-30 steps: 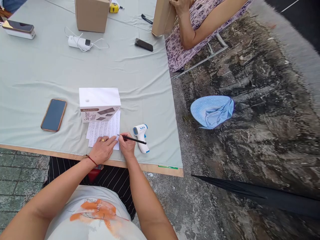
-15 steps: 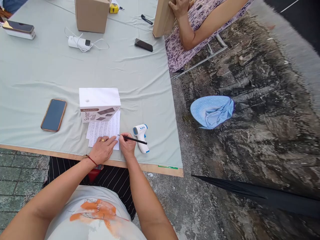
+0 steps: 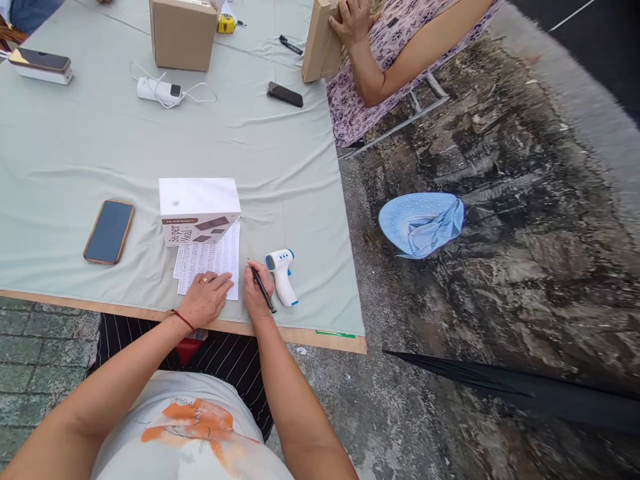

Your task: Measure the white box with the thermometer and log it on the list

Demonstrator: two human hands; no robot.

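Observation:
My left hand point(image 3: 206, 297) lies flat with its fingers stretched over the lower part of some paper sheets point(image 3: 207, 263) covered in small writing. A slim black pen point(image 3: 263, 291) is gripped in my right hand point(image 3: 257, 287), just right of the sheets, its tip pointing away from me and off the paper. Standing on the top end of the sheets is a white box point(image 3: 200, 200) printed "Super Meal". Close to the right of my right hand lies a white and blue infrared thermometer point(image 3: 283, 275).
A phone point(image 3: 109, 231) lies at the left on the cloth-covered table point(image 3: 280, 167). Farther off are a cardboard box point(image 3: 183, 37), a white device with a cable point(image 3: 159, 92) and a black phone-like object point(image 3: 285, 95). Another person's hand point(image 3: 355, 23) holds a cardboard box point(image 3: 320, 50). A blue hat point(image 3: 423, 223) lies beyond the right edge.
My right hand has shifted slightly right, away from the sheets, and the pen has turned steeper with its tip off the paper. My left hand stays on the sheets.

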